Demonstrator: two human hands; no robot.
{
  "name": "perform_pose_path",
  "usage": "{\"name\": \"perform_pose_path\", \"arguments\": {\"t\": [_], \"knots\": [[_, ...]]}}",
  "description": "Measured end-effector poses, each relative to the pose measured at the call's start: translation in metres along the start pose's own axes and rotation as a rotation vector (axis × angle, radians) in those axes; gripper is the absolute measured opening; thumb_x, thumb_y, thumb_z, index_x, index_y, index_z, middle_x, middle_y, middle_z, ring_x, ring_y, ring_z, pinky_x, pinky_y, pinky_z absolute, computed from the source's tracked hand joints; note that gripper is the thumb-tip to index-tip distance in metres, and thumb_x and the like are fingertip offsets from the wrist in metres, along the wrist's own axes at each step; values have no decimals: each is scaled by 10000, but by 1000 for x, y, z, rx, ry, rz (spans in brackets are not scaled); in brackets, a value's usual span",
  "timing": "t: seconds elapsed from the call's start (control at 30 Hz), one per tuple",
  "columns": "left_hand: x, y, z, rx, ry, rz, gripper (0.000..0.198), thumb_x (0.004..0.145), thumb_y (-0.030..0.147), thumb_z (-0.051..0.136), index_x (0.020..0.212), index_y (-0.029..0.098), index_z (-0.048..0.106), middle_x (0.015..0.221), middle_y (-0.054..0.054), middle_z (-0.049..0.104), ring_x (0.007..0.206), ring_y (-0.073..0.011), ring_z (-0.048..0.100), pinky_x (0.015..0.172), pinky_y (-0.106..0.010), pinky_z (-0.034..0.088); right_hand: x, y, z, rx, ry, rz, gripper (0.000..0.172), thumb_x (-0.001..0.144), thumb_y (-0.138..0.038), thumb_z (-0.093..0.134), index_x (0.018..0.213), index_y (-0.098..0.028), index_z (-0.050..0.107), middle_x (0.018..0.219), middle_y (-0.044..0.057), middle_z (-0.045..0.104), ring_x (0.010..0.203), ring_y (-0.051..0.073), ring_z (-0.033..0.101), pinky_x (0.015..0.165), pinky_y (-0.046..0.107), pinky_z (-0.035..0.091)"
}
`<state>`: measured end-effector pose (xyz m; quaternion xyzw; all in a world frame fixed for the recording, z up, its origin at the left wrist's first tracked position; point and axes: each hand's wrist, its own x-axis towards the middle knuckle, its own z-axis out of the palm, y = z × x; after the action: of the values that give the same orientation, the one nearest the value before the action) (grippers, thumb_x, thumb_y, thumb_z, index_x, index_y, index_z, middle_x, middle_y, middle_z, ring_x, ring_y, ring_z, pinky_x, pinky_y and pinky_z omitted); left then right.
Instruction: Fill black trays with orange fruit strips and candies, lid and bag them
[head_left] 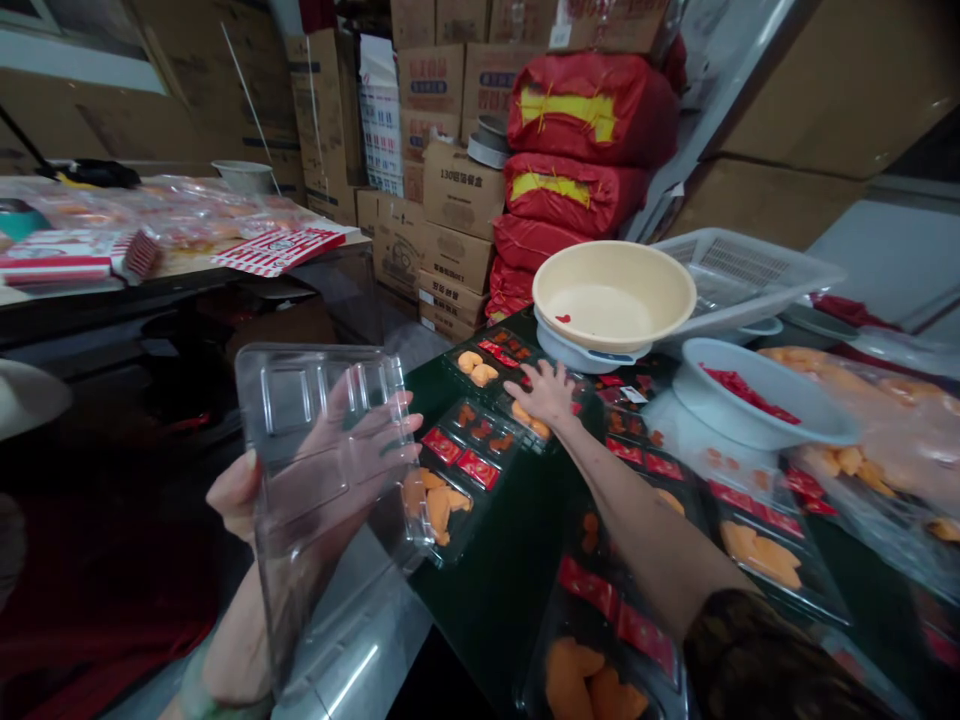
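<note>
My left hand grips an empty clear plastic tray with moulded compartments, thumb at its near edge and fingers behind it. My right hand reaches out with fingers spread over a tray at the far part of the dark green table; whether it touches that tray I cannot tell. Orange pieces show under its wrist side. Nearest my left hand lies a filled tray with orange pieces, red packets and small brown-red items. Several similar filled trays lie around my right arm.
A cream basin stands on a blue one behind my right hand. To the right are a light-blue basin with red packets, a white basket and bagged orange pieces. Cardboard boxes and red sacks are stacked behind.
</note>
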<state>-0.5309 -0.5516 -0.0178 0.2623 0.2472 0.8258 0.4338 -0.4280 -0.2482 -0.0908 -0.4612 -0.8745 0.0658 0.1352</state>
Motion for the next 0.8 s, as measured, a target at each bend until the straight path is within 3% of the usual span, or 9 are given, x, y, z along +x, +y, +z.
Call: {"name": "perform_pose_path", "arguments": {"t": [0.2,0.43,0.5,0.67,0.8], "knots": [[-5,-1,11,-33,94,-33,953,610,615,517,1427,204,252,1292,-210,503,1158,-383,498,989,-523,341,-5,20,0,-81,-149,-39,703,803,-708,348,1355,-279,422,1450,96,337,1307,424,249,1000,625,215],[-7,1,6,-33,70,-31,964,607,683,494,1412,199,274,1299,-252,487,1188,-431,469,1059,-636,56,-36,58,-6,-166,-188,-128,689,845,-649,335,1413,-259,335,1504,70,254,1341,411,207,1032,640,171],[-8,2,6,-43,16,-25,940,623,699,479,1402,206,290,1299,-250,491,1182,-427,478,1053,-643,85,-39,63,-6,-170,-180,-146,680,858,-627,338,1424,-252,318,1512,76,236,1349,405,194,1035,635,174],[-8,3,8,-90,-119,-42,857,678,680,446,1383,210,321,1277,-212,530,1164,-378,514,945,-502,402,-41,65,-14,-167,-155,-160,648,856,-607,394,1400,-255,363,1489,85,288,1354,347,215,1047,572,213],[-10,5,10,-83,-131,-40,892,661,634,496,1399,172,301,1260,-212,541,1144,-395,521,926,-508,417,-43,63,-20,-132,-154,-50,775,755,-703,483,1386,-264,386,1473,129,292,1351,411,163,1019,630,164]]}}
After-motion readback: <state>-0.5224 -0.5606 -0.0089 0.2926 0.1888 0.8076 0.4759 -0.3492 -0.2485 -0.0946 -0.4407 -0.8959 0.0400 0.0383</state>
